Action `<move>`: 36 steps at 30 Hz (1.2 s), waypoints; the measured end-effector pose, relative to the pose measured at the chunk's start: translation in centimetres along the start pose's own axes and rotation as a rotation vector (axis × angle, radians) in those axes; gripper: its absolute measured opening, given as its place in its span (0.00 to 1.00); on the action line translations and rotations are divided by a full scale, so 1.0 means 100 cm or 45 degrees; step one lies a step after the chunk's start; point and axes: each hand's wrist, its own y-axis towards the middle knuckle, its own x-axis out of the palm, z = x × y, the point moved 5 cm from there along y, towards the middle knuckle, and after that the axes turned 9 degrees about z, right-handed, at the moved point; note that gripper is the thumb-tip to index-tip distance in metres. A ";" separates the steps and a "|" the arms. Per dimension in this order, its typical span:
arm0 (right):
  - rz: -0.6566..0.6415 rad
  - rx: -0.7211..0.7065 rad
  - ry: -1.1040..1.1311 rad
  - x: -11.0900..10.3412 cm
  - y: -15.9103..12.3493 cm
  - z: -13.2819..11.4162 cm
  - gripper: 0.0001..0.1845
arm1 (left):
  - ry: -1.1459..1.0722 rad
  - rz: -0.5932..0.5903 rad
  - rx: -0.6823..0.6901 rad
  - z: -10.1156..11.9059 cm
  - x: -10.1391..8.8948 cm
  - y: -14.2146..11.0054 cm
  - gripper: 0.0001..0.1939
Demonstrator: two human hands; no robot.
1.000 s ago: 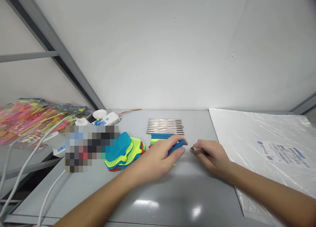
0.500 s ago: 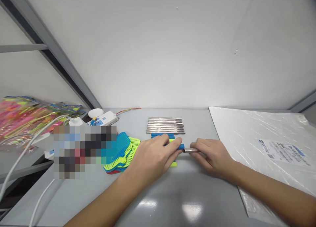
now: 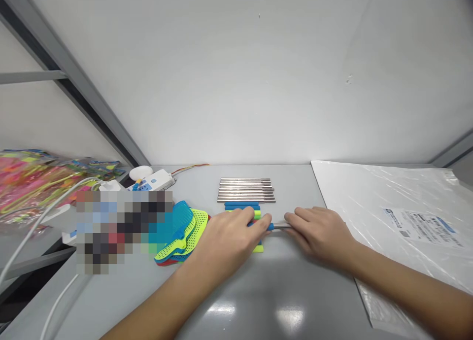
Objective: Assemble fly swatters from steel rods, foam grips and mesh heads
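Note:
My left hand is closed around a blue tube handle, with only its right end showing past the fingertips. A thin metal rod runs from that end into the closed fingers of my right hand. Rod and tube lie in line and meet. Beneath and behind my left hand are more tubes, among them a blue tube and a yellow-green tube, partly hidden. Beyond them lies a row of several metal rods. Left of my left hand, perforated fly swatter heads sit stacked in blue, yellow-green and red.
A white plastic-wrapped package with a label covers the table's right side. At the back left are a power strip, a white cable and a blurred-out patch. Bagged colourful items lie at far left.
The metal rod's end, visible in front of the blue tube before, now meets the tube's end. Both hands still grip their parts. The view has shifted slightly.

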 end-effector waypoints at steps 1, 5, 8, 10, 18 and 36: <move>0.012 -0.051 -0.026 -0.001 0.000 -0.004 0.13 | -0.004 0.002 0.034 0.005 0.002 -0.001 0.11; 0.036 -0.212 -0.038 0.000 0.001 -0.021 0.13 | -0.023 0.037 0.088 0.021 0.006 -0.006 0.09; 0.025 -0.218 -0.058 -0.002 0.004 -0.021 0.10 | -0.038 0.055 0.050 0.022 0.004 -0.004 0.11; 0.029 -0.158 -0.092 -0.006 0.007 -0.012 0.11 | -0.053 0.040 0.014 0.018 0.003 -0.002 0.12; 0.053 -0.088 -0.161 -0.013 0.011 0.025 0.18 | -0.023 0.002 -0.098 -0.001 -0.002 0.002 0.13; -0.113 -0.312 -0.174 0.006 -0.001 -0.011 0.15 | -0.099 -0.057 -0.019 0.024 0.014 -0.006 0.14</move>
